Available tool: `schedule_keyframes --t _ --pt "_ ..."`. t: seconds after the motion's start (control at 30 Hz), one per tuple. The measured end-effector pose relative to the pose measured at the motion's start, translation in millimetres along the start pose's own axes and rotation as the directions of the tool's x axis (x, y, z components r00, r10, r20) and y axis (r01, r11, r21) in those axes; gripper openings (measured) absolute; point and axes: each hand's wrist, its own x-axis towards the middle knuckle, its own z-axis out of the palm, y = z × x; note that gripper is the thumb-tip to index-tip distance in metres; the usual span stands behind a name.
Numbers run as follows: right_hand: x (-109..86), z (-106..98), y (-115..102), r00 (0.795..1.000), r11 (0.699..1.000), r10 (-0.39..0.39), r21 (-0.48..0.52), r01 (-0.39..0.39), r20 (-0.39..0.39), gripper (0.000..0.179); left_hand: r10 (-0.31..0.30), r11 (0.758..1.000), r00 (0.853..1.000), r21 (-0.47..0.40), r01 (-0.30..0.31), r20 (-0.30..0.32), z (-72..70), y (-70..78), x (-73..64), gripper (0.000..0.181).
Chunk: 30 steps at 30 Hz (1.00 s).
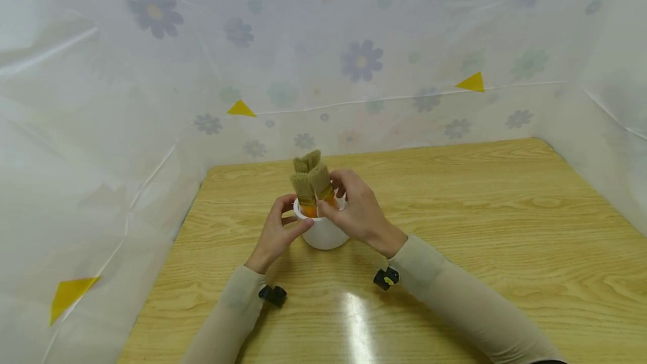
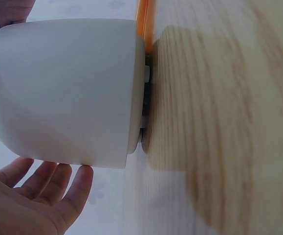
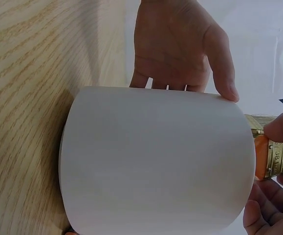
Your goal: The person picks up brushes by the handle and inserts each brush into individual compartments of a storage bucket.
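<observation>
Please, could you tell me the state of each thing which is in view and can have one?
White container: upright on the table, open at the top.
Paintbrushes: standing in the container, bristles up.
Left grip: thumb and fingers holding the container.
Right grip: holding at least one paintbrush.
Wrist cameras: worn; on or off unclear.
Plastic sheeting: creased.

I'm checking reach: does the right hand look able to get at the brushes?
Apparently yes: the brushes stick up out of the white container, and the right hand seems to grip one.

Both hands (image 1: pixel 277 233) (image 1: pixel 361 209) near each other, fingers (image 2: pixel 77 191) bent, forearms (image 1: pixel 227 310) (image 1: pixel 465 291) angled inward
</observation>
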Motion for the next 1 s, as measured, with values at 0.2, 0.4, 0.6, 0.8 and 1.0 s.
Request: schedule_keyframes --t 0.2,0.4,0.6,0.8,1.0 --pt "-2.5 0.8 -0.7 1.000 0.999 0.020 -0.033 -0.020 0.010 0.043 0.001 1.000 1.000 0.002 -0.001 0.002 -0.1 0.5 -0.1 0.064" --pt "-4.5 1.4 -1.0 0.999 0.996 0.029 -0.082 -0.028 0.015 0.042 0.004 1.000 1.000 0.003 -0.004 0.002 -0.4 0.8 -0.8 0.064" --pt "-5.7 2.5 -1.5 1.000 0.993 0.022 -0.118 -0.020 0.014 0.042 0.008 1.000 1.000 -0.001 -0.008 0.006 -0.6 0.1 -1.4 0.064" --pt "-6.8 3.7 -1.1 1.000 0.990 0.000 -0.141 0.001 0.013 0.041 0.008 1.000 1.000 -0.007 -0.007 0.011 -0.6 -0.3 -1.0 0.064" --pt "-8.1 4.5 -0.1 1.000 0.987 -0.012 -0.160 0.013 0.009 0.041 0.006 1.000 1.000 -0.004 -0.006 0.013 -0.4 0.4 -1.2 0.064"
